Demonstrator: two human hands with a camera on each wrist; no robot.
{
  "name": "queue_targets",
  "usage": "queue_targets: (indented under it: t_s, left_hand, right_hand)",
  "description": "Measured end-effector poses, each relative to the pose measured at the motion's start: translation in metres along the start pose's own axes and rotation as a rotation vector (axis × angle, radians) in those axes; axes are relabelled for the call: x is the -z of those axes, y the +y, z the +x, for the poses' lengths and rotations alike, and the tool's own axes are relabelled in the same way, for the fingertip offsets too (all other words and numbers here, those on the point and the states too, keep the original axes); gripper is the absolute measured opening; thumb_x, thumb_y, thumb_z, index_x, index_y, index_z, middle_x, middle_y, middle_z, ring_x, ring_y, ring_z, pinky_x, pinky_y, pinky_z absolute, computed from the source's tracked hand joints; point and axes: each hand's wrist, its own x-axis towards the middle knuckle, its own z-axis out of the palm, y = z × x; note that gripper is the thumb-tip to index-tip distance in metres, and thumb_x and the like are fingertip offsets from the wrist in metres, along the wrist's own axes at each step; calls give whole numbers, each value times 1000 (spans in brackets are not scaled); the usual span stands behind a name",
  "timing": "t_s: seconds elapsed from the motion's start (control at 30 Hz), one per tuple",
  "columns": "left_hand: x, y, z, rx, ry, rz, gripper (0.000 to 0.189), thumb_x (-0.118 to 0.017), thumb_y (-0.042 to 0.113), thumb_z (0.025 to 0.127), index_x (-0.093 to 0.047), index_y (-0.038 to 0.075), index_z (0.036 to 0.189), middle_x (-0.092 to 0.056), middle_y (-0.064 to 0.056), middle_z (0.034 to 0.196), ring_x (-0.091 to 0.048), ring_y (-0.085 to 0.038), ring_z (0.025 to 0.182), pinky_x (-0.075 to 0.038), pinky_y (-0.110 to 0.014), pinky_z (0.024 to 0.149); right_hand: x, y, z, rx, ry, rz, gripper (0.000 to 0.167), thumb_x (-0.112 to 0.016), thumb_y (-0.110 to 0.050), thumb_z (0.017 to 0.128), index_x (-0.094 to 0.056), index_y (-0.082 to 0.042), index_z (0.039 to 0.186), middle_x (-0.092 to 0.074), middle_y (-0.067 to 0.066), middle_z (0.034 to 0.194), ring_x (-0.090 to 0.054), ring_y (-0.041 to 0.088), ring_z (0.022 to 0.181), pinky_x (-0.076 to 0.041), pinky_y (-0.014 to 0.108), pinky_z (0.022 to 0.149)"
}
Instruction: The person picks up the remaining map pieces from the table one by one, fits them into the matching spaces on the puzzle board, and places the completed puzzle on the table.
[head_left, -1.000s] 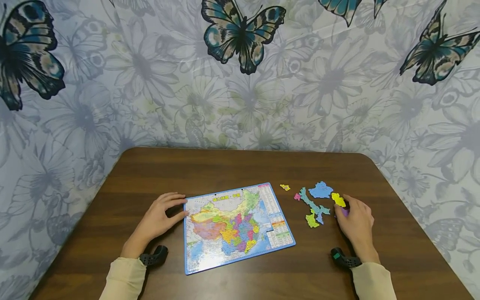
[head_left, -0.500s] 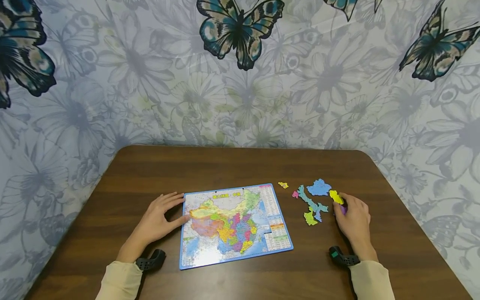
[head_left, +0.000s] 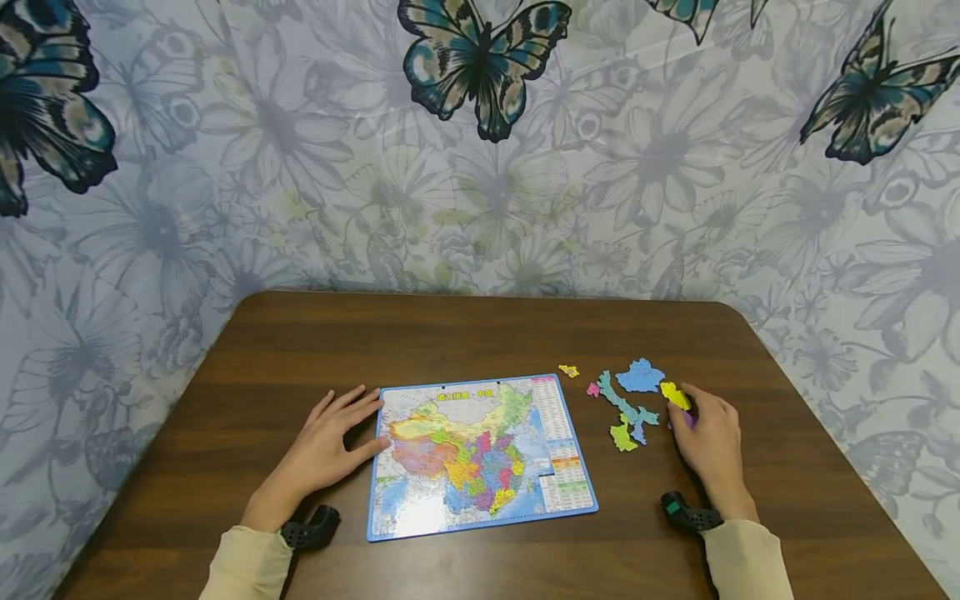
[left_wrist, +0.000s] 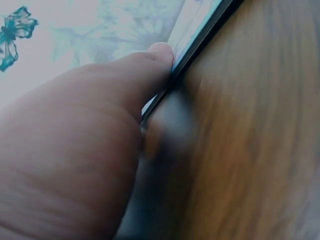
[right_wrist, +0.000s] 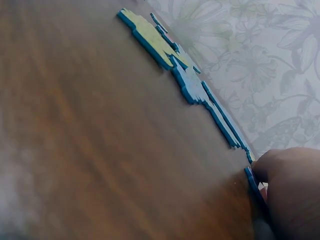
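Note:
A blue-rimmed map board (head_left: 480, 400), printed with a multicoloured map of China, lies on the table. My left hand (head_left: 322, 446) is at its left edge, fingers fairly straight. In the left wrist view the thumb (left_wrist: 155, 60) reaches the board's edge (left_wrist: 200, 40). My right hand (head_left: 708, 437) pinches a purple puzzle piece (head_left: 690, 422), mostly hidden under the thumb and fingers. Just beyond it lies a yellow piece (head_left: 674, 395), its near edge by the fingertips. In the right wrist view the thumb (right_wrist: 270, 165) bends over a thin piece's edge (right_wrist: 254, 185).
Left of my right hand lie a blue piece (head_left: 641, 376), a long teal piece (head_left: 617, 397), a yellow-green piece (head_left: 622, 437), a small pink one (head_left: 593, 389) and a small yellow one (head_left: 569, 371). The brown table (head_left: 480, 333) ends at a butterfly-patterned cloth (head_left: 495, 217).
The map board has turned slightly clockwise and shifted a little right, with my left hand moving along at its edge. My right hand has stayed nearly still over the purple puzzle piece.

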Motion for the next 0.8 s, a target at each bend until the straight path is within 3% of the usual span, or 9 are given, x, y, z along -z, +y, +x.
queue_targets:
  t_s: [0.37,0.8]
  left_hand:
    - [0,13,-2,48,-69,-23,79,-71,57,93,-51,9,153,-41,-11,163,-31,-35,154,-24,-60,125]
    - [-1,14,1,34,-52,-18,78,-72,55,93,-52,7,152,-43,-11,162,-34,-35,153,-25,-58,125]
  right_hand:
    - [0,-2,3,-7,28,17,40,-69,-11,97,-62,10,131,-62,36,130,-46,55,126,-34,68,108]
    - [3,-4,0,-7,66,22,40,-72,-16,97,-66,9,128,-65,34,127,-56,56,119,-41,70,103]
